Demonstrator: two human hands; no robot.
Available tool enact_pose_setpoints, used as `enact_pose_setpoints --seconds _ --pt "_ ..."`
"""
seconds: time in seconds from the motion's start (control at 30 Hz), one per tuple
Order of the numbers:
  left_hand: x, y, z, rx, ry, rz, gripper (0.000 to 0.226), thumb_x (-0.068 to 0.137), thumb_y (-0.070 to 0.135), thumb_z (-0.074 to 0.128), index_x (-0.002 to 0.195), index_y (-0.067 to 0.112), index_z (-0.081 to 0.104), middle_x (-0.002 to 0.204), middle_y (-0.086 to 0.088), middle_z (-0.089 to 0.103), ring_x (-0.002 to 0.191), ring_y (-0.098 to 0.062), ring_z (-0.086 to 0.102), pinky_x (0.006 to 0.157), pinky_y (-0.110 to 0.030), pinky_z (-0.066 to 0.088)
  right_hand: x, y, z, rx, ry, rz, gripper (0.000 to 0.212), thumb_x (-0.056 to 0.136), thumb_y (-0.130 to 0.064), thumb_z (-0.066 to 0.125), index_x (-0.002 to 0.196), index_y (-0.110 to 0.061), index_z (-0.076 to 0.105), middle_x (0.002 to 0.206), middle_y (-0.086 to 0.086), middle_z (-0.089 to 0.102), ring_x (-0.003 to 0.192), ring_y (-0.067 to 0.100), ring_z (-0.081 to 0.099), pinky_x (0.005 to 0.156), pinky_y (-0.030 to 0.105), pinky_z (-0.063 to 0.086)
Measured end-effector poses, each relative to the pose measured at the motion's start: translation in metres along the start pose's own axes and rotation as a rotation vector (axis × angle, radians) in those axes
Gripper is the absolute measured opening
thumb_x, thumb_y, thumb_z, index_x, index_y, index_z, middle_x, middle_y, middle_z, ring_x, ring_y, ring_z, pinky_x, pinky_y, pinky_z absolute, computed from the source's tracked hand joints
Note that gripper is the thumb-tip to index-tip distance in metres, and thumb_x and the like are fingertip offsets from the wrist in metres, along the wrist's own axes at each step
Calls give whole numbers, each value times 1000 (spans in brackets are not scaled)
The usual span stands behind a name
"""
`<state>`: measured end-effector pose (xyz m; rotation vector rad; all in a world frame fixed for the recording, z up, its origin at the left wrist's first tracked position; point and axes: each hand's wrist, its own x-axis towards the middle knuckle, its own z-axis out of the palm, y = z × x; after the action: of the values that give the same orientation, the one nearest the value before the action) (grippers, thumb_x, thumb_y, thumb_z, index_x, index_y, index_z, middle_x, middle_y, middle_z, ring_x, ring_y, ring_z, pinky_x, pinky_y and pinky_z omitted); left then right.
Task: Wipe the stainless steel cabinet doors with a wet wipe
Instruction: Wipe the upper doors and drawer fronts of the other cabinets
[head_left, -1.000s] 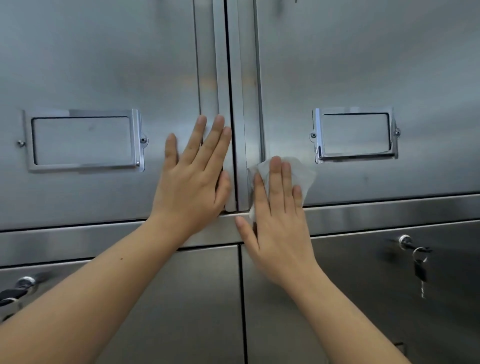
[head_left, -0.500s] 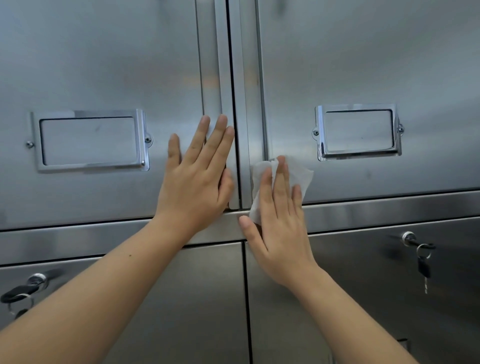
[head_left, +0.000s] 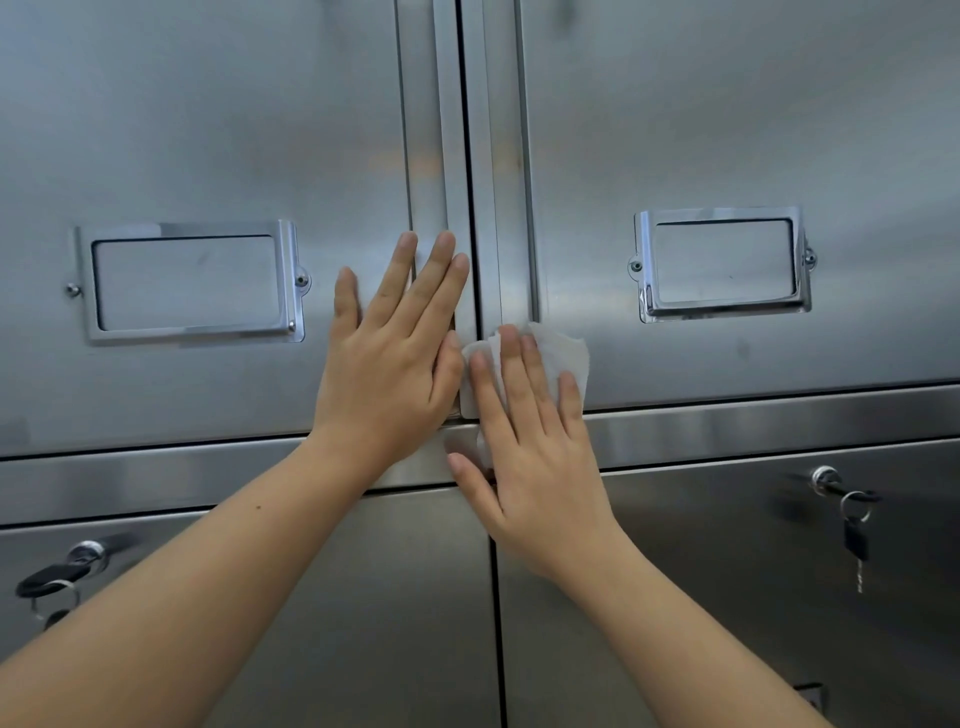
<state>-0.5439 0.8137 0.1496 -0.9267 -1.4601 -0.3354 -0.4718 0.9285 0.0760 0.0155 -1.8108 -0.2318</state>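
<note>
Flat right hand (head_left: 535, 457) has slid the wet wipe (head_left: 563, 353) left, seemingly touching open left hand (head_left: 389, 364)

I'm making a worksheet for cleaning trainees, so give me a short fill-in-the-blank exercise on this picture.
1. The white wet wipe lies under the ____ hand.
2. The left hand rests flat on the upper ____ stainless steel door.
3. A small key hangs from the lower ____ door's lock.

Missing words: right; left; right
</note>
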Motion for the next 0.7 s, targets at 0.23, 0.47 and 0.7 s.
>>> enact_pose_setpoints --seconds 0.23,0.47,0.7 --pt "1 0 -1 -5 -5 -29 53 96 29 21 143 9 34 150 -7 29 140 -28 22 110 -54 8 18 -7 -8 -32 -168 66 73 89 -59 15 146 -17 -3 152 19 -9 143 31 -7 115 45 -1" --pt "0 0 -3 -83 -1 -86 54 94 27 18 144 10 33 151 -5 26 142 -25 17 111 -52 5 13 -8 -9 -107 -137 64 74 90 -59 18 147 -13 13 152 22 16 142 34 13 111 51 8" --pt "0 0 -4 -77 -4 -80 54 94 28 20 143 9 35 151 -5 28 141 -27 19 110 -54 11 16 4 -5 -170 -26 -32 72 91 -57 24 144 -9 31 146 25 31 137 38 25 108 56 19"
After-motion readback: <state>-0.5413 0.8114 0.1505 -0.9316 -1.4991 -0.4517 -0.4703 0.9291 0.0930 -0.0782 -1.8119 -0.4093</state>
